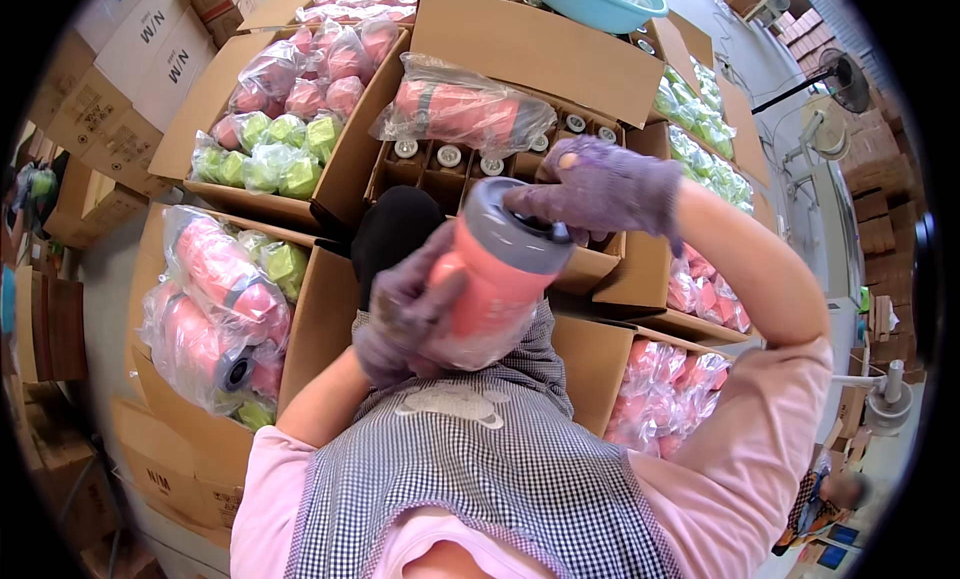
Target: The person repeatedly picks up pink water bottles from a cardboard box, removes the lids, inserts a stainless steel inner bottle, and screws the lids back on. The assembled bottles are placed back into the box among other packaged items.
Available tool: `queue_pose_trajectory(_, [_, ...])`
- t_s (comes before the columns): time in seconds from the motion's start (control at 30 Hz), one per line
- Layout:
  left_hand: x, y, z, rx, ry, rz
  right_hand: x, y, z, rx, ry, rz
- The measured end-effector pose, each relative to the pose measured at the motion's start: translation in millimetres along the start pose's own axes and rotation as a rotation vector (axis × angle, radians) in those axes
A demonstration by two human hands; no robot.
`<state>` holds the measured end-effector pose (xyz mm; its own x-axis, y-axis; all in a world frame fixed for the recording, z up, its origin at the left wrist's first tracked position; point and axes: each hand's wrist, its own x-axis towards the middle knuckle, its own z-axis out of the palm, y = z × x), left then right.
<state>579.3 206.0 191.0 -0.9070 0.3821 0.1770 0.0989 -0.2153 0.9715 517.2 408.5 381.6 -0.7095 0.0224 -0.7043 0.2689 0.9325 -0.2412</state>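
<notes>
In front of my apron I hold a pink jug-like flask body (492, 284), tilted, with a wide grey collar at its top and clear plastic around its lower part. My left hand (412, 304), in a grey-purple knit glove, is closed around its left side. The gloved right hand (605, 187) is over the collar, its fingers bent at the dark opening; whatever they pinch there is hidden. Just beyond, a bagged pink flask (462, 114) lies across a divided carton (425, 184) of upright silvery-topped bottles.
Open cartons of bagged pink and green parts (285, 154) surround me on both sides. At the left lie more bagged pink flasks (222, 279). A light-blue basin (600, 7) sits at the far side. A standing fan (845, 79) and stacked boxes line the right.
</notes>
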Motion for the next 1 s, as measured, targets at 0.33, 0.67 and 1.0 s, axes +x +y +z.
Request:
queue_pose_trajectory(0.33, [5,3,-38,-0.431,-0.318,-0.219,9,32,16,-0.335,0.226,-1.346])
queue_pose_trajectory(0.67, [26,36,-82,0.546,-0.375,-0.070,31,52,12,-0.152,0.206,-1.160])
queue_pose_trajectory(1.0, [96,100,-39,0.065,0.238,0.232,9,6,104,-0.222,0.836,-1.066])
